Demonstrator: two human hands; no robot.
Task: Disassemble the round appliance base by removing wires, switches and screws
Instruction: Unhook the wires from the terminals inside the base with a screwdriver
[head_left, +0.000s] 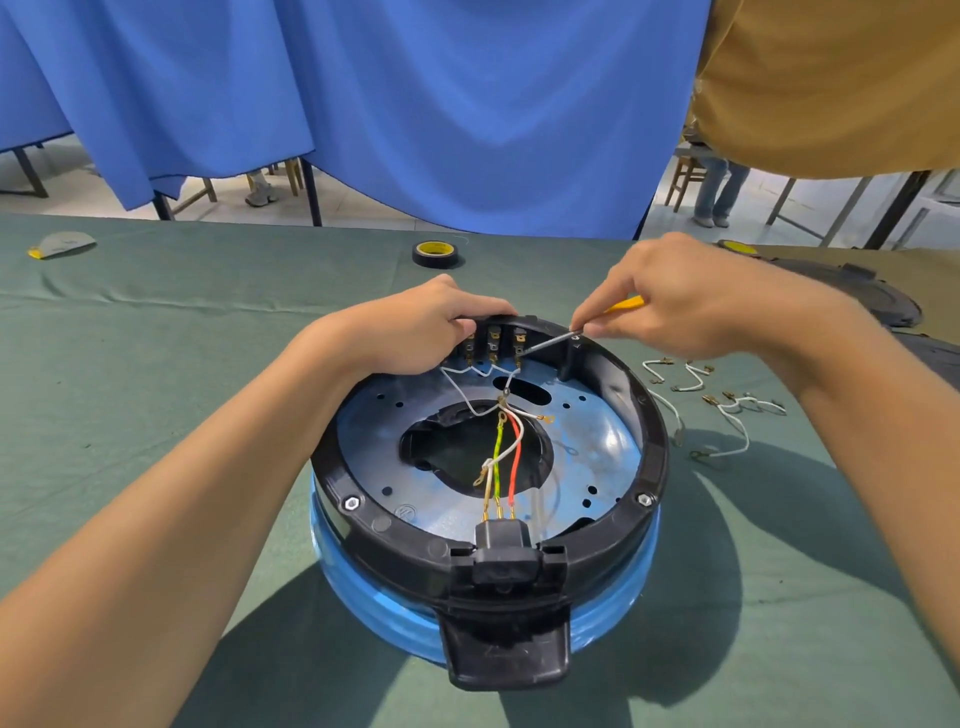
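Round black plastic base (657, 457), left hand (415, 327) gripping it, right hand (691, 301) pinching screwdriver (545, 344)

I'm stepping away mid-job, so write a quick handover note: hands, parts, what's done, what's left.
Left hand grips the far rim of the round base, beside the switches.
Right hand holds the screwdriver, tip at the rightmost switch.
Done: loose white wires lie on the table, right of the base.
Left: attached white wires at the switches, red wire and yellow-green wire at the near socket, the switches themselves, hex screws in the rim.
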